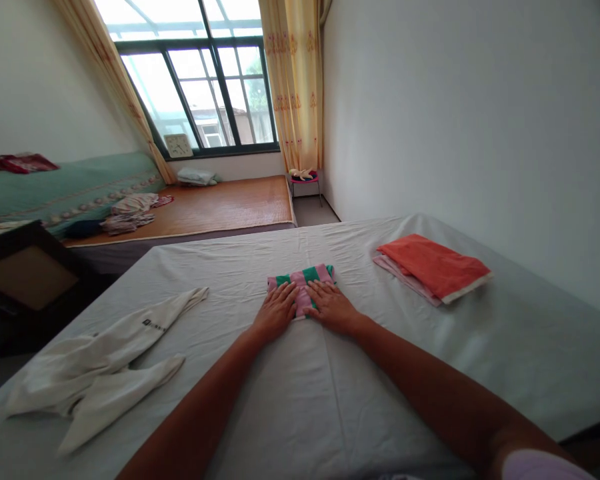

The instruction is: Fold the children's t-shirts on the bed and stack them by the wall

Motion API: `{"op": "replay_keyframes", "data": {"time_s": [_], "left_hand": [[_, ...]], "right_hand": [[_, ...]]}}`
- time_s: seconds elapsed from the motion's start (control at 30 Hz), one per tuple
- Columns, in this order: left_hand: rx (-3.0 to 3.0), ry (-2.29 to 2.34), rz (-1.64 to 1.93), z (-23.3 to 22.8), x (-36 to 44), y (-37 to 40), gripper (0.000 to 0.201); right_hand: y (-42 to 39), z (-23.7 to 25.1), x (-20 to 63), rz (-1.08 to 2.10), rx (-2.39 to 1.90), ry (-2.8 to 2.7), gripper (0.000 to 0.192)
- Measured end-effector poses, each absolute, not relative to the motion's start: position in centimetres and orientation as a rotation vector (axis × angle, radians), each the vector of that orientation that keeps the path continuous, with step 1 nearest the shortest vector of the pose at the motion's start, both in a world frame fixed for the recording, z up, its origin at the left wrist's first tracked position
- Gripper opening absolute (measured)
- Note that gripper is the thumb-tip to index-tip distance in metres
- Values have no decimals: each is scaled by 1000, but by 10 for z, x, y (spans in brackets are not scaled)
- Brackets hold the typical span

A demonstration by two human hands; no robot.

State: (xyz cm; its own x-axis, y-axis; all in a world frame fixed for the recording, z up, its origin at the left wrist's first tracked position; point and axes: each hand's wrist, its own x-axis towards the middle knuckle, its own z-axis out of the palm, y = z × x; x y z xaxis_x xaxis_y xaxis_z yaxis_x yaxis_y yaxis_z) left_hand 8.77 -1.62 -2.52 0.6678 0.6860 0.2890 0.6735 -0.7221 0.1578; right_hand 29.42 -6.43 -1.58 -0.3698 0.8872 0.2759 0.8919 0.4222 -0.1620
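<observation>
A small folded cloth bundle in pink and green stripes [300, 278] lies in the middle of the white-sheeted bed [290, 387]. My left hand [277, 310] rests flat on its left half, fingers stretched forward. On the right half lies my right hand [331, 307], palm down with the fingers extended. Both hands press on top of the bundle and grip nothing. Parts of the striped cloth are hidden beneath them. Whether it is a garment or a towel I cannot tell.
White trousers [105, 357] with small dark lettering lie spread at the left. Folded orange cloth [435, 265] sits on pink cloth at the right. Beyond are a mat-covered bed [230, 203] with clothes, a dark cabinet [23, 273], a small pink stool [305, 178] and a wall [455, 120].
</observation>
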Motion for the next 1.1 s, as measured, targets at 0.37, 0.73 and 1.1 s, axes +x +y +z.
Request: {"op": "replay_keyframes", "data": {"time_s": [0.37, 0.73, 1.1], "left_hand": [[2747, 1189, 451, -17, 82, -22, 49], [2714, 1063, 581, -15, 77, -24, 44], [2536, 1110, 941, -15, 68, -7, 36]], "right_hand": [[-26, -49, 333, 33, -1736, -1927, 62], [-12, 0, 322, 1231, -1369, -1110, 49], [-33, 63, 352, 1074, -908, -862, 32]]}}
